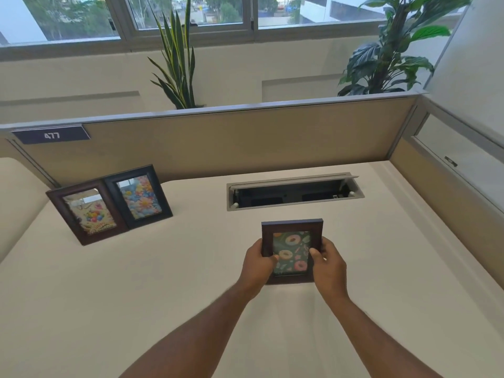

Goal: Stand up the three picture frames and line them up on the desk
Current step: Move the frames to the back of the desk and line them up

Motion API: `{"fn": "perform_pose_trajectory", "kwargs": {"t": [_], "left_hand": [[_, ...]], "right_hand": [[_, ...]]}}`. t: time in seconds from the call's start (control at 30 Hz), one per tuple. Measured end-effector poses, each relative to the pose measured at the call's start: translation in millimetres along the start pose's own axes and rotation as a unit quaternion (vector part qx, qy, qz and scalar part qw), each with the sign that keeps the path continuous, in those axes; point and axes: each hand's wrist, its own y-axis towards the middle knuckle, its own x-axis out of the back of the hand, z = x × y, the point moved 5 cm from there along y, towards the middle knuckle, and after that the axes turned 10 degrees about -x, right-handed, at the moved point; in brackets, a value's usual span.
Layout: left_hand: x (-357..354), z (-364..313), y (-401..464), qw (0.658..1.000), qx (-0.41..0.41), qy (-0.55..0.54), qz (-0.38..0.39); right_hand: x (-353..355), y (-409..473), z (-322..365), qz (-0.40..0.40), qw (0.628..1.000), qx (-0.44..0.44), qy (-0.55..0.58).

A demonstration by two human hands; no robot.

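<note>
Two dark wooden picture frames stand side by side at the back left of the desk (109, 282), leaning back: the balloon frame (87, 212) and, touching its right side, the flower frame (139, 196). A third dark frame with a doughnut picture (292, 249) is upright in the middle of the desk, picture facing me. My left hand (257, 261) grips its left edge and my right hand (327, 264) grips its right edge, thumbs on the glass. Whether its bottom edge rests on the desk is unclear.
An open cable hatch (294, 193) is sunk into the desk just behind the held frame. A beige partition (245, 140) with a "477" label (51, 135) runs along the back and right side. Plants (177, 64) stand behind it, under the windows.
</note>
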Motion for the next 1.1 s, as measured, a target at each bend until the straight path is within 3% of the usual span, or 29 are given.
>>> {"fn": "perform_pose_trajectory", "kwargs": {"t": [0.7,1.1], "left_hand": [[218.6,-59.8,136.5,0.994,-0.068,0.013,-0.089],[272.9,-44.9,211.1,0.989,-0.065,0.011,-0.132]], "right_hand": [[-242.4,76.8,127.5,0.132,0.989,0.064,0.025],[-328.3,132.1,147.3,0.172,0.984,0.044,0.010]]}}
